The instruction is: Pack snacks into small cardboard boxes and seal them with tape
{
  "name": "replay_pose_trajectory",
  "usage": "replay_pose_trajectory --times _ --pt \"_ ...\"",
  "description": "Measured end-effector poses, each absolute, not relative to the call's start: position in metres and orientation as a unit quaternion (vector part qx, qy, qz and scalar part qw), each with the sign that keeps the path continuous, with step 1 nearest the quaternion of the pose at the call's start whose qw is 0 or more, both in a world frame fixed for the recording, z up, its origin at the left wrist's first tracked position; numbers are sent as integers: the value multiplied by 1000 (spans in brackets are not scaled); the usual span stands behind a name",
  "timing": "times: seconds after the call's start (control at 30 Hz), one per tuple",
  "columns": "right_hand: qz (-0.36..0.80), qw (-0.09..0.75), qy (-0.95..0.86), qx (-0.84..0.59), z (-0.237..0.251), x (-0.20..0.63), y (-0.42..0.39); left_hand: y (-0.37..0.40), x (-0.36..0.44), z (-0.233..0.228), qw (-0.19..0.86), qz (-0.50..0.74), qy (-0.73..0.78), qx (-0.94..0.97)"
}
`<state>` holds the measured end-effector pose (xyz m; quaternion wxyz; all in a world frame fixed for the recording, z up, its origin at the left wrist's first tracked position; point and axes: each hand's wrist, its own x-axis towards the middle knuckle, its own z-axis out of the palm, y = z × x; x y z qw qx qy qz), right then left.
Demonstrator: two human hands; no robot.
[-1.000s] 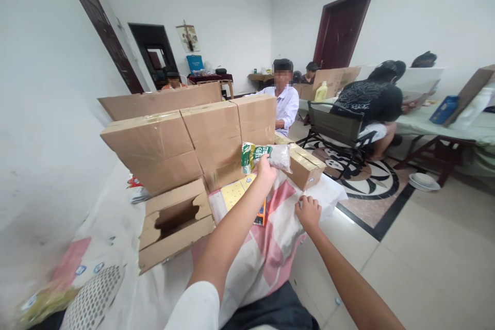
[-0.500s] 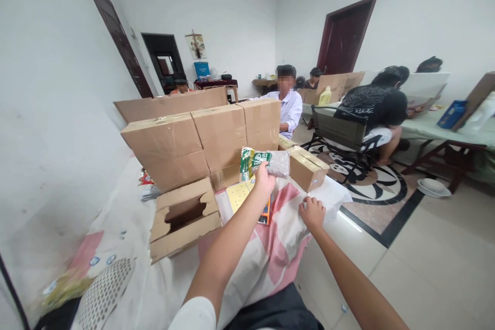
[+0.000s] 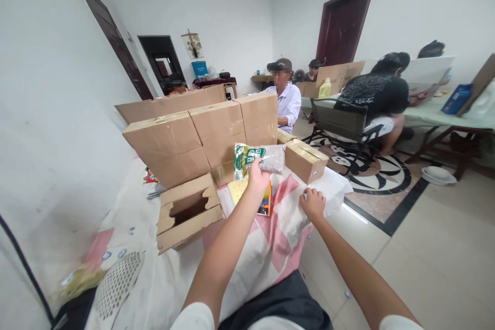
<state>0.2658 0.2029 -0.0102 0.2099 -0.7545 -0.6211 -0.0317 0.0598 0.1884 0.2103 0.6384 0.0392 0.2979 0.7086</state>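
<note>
My left hand [image 3: 258,179] is closed round a clear plastic bag [image 3: 273,159] with a green and white label and pale greyish contents. The bag is held up above the table, in front of the stacked cartons. Under it lie a yellow dotted packet [image 3: 236,192] and a flat item with an orange edge [image 3: 266,205], both partly hidden by my left hand and forearm. My right hand [image 3: 314,203] rests at the right side of the cloth with bent, slightly parted fingers and no object in it. An open cardboard box [image 3: 185,237] stands left of my left forearm.
Several taped cartons [image 3: 220,121] form a wall across the table. A smaller carton [image 3: 307,162] sits beyond my right hand. The pink and white cloth [image 3: 284,237] covers the table. Across it sits a person in a light shirt [image 3: 291,105]; another in black [image 3: 371,93] sits at right.
The bag in my left hand has shifted slightly left. My right hand stays on the cloth. The person across has raised their head, and the view has tilted a little.
</note>
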Motion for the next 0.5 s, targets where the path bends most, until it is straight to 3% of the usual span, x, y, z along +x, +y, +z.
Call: replay_pose_trajectory --times 0.5 --pt "-26 216 -621 -753 -10 266 204 159 52 174 621 732 274 55"
